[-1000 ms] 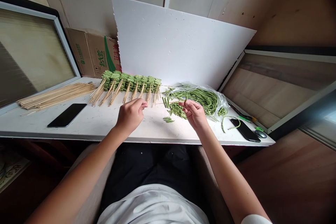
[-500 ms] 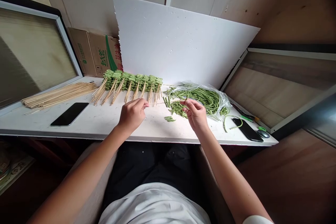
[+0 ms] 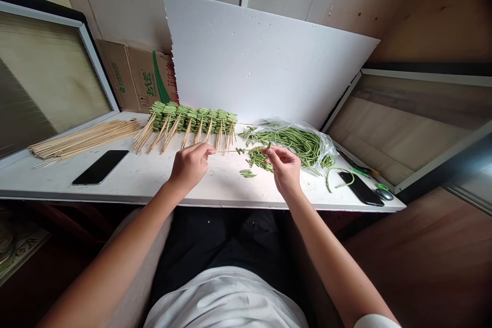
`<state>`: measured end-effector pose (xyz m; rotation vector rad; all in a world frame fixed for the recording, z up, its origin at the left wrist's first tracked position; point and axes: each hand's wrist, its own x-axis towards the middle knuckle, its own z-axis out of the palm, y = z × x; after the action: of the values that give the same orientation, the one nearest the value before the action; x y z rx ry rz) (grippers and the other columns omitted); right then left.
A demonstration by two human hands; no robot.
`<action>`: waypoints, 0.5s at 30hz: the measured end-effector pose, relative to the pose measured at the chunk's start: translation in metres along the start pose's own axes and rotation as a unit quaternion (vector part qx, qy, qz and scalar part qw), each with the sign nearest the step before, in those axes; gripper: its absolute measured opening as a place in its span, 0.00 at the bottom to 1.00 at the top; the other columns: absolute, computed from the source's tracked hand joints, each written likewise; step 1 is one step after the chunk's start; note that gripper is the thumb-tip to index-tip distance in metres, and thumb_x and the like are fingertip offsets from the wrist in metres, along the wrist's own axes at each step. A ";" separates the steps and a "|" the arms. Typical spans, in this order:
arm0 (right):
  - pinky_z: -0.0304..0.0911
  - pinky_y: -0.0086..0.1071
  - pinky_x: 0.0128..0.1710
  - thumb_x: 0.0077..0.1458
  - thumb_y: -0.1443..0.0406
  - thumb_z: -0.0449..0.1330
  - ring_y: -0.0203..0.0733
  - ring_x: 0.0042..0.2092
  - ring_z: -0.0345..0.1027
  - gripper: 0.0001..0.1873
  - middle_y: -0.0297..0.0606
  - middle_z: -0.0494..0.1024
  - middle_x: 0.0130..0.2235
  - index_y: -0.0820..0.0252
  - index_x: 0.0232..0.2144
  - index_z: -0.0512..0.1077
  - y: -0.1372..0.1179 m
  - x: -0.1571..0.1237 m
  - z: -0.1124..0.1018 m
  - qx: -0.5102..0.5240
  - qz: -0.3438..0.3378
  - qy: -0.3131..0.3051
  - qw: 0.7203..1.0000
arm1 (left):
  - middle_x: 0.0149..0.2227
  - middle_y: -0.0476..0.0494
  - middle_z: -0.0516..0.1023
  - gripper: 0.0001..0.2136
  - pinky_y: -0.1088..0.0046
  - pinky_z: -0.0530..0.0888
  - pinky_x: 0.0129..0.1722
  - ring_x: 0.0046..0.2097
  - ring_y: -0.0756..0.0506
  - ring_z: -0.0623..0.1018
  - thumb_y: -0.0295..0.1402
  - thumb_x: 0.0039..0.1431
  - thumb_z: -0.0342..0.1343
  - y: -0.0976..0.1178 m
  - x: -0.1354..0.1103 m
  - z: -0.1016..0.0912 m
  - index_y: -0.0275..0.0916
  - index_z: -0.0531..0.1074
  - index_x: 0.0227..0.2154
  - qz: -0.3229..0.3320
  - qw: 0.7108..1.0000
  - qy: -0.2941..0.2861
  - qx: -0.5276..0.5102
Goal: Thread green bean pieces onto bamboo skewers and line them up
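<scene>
My left hand [image 3: 191, 166] is closed around the blunt end of a thin bamboo skewer [image 3: 225, 151], which points right toward my other hand. A few cut green bean pieces [image 3: 240, 151] are threaded on the skewer and seen nearly end-on. Thumb and fingers of my right hand [image 3: 285, 166] pinch a short green bean piece [image 3: 269, 145] near the skewer's far tip. Whether the tip touches that piece I cannot tell. Loose cut pieces [image 3: 258, 158] lie behind and beside my right hand, with a small row of pieces [image 3: 248, 173] in front.
Finished bean skewers [image 3: 196, 119] are stacked at the back. Bare skewers [image 3: 84, 138] and a phone [image 3: 100, 167] lie left. On the right are a plastic bag of long beans [image 3: 300, 141], another phone [image 3: 361, 188] and a knife [image 3: 363, 168]. A white foam board [image 3: 265, 56] stands behind.
The bean pieces on the skewer have turned from side-on to nearly end-on. My right hand has shifted slightly, and the bean piece in its pinch now stands more upright.
</scene>
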<state>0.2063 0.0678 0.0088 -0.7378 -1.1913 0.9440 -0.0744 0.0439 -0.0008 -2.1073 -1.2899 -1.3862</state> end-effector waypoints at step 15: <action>0.78 0.43 0.39 0.46 0.52 0.80 0.51 0.42 0.81 0.14 0.41 0.87 0.39 0.51 0.32 0.86 0.005 -0.013 0.011 -0.025 -0.034 -0.045 0.998 | 0.33 0.46 0.85 0.17 0.71 0.77 0.34 0.36 0.44 0.85 0.15 0.52 0.47 0.004 -0.002 0.005 0.40 0.75 0.32 -0.004 0.998 -0.055 -0.024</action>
<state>0.1930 0.0580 0.0015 -0.6963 -1.3160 0.9005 -0.0681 0.0437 -0.0044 -2.2406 -1.3207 -1.3339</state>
